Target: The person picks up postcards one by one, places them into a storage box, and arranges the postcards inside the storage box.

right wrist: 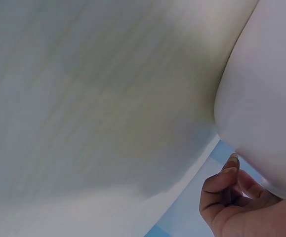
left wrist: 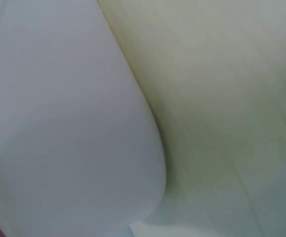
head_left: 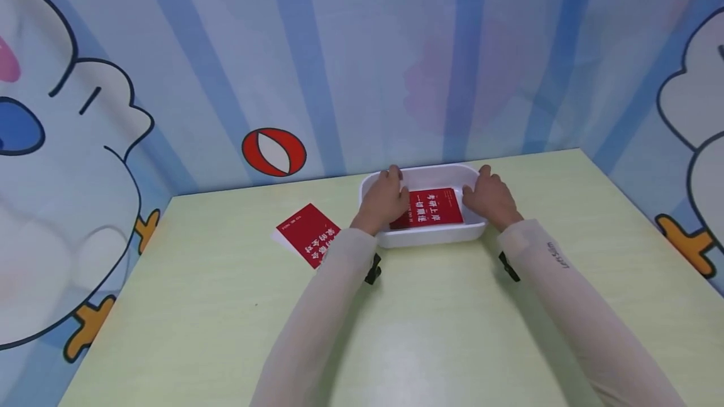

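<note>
A white plastic basin (head_left: 432, 237) with rounded corners stands near the table's back edge. My left hand (head_left: 384, 201) grips its left end, thumb over the inner side. At the opposite end, my right hand (head_left: 491, 198) holds the rim with the thumb inside and the fingers outside. Red cards (head_left: 441, 206) with white Chinese characters lie in the basin, partly covered by the left hand. In the left wrist view the basin's outer wall (left wrist: 78, 123) fills the left side. The right wrist view shows curled fingers (right wrist: 216, 190) beside the basin's wall (right wrist: 266, 94).
Left of the basin, another red card (head_left: 307, 231) with white characters lies on the pale table (head_left: 198, 319), over a white edge. The left sleeve (head_left: 325, 306) overlaps its corner. Behind the table rises a blue striped backdrop (head_left: 373, 80) with cartoon figures.
</note>
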Available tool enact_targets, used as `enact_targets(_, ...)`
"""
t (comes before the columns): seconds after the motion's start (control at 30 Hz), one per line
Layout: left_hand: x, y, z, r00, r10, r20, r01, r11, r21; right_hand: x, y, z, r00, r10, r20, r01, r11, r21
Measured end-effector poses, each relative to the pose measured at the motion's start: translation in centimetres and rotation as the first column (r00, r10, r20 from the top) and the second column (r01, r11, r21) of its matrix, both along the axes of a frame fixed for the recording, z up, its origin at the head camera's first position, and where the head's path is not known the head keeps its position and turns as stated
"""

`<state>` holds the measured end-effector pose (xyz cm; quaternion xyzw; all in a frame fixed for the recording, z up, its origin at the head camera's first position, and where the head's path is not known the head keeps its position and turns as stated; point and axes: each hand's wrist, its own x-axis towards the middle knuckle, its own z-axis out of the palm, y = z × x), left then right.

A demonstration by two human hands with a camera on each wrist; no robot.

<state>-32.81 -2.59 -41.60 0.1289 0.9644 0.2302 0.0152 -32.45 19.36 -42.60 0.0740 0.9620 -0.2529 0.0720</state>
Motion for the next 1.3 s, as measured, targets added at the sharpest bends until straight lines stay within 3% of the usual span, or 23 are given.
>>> enact_targets(0.27,-0.3,-1.0,0.8,0.998,0.015,-0.063,-0.021,0.996,-0.085,0.0,0.0,0.0,1.0,0.002,-0.019,-0.002,1.0,0.006)
enact_targets(0.5,-0.2,-2.2,1.2,0.993,0.054,-0.104,-0.061,0.996,-0.063,0.2,0.1,-0.1,1.0,-0.003,-0.002,0.003,0.999,0.032)
enact_targets(0.8,-0.2,-4.1,1.8,0.982,0.059,-0.181,-0.065,0.997,-0.028,0.3,0.2,0.4,1.0,0.003,0.0,-0.003,0.999,0.043)
enact_targets(1.03,-0.3,-5.8,1.8,0.982,0.113,-0.152,-0.114,0.993,0.008,0.3,-0.1,0.3,1.0,0.004,0.002,-0.004,0.999,0.043)
enact_targets(1.3,-0.2,-7.0,1.4,0.975,0.154,-0.162,-0.151,0.988,0.033,0.3,-0.2,0.2,1.0,-0.001,0.001,0.001,0.998,0.059)
